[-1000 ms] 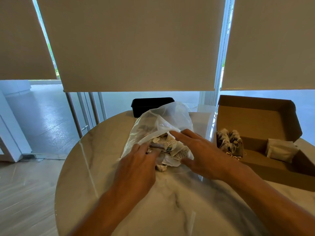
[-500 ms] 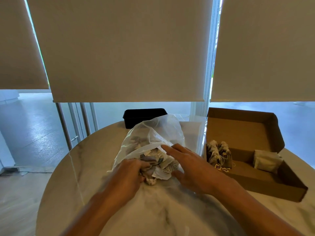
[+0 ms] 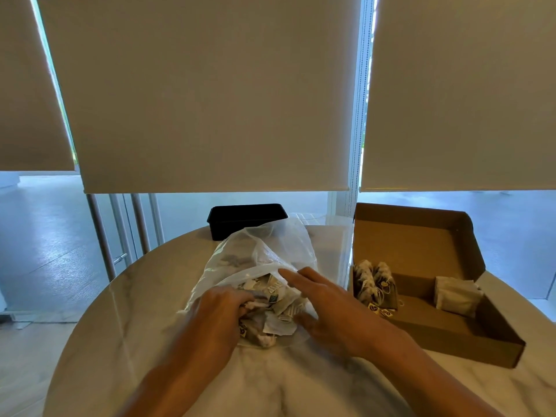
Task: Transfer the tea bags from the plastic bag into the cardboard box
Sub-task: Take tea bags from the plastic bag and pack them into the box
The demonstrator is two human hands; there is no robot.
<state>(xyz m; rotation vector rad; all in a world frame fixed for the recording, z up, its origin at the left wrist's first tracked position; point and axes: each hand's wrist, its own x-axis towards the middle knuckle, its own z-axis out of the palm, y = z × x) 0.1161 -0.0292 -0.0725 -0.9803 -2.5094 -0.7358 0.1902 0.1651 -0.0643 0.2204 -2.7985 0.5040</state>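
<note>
Since a second ago left hand (image 3: 219, 311) curled into translucent plastic bag (image 3: 264, 260), gripping paper tea bags (image 3: 270, 302) | right hand (image 3: 325, 302) flat, fingers straight, pressing the mouth down | brown cardboard box (image 3: 469, 341) lies right, nearer the right hand.

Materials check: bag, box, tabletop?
Plastic bag: thin translucent film, looks like polyethylene; it crinkles and the tea bags show through. Cardboard box: matte brown cardboard with folded flaps, probably corrugated. Table: glossy, pale with grey veins, either marble or a marble-look surface.
</note>
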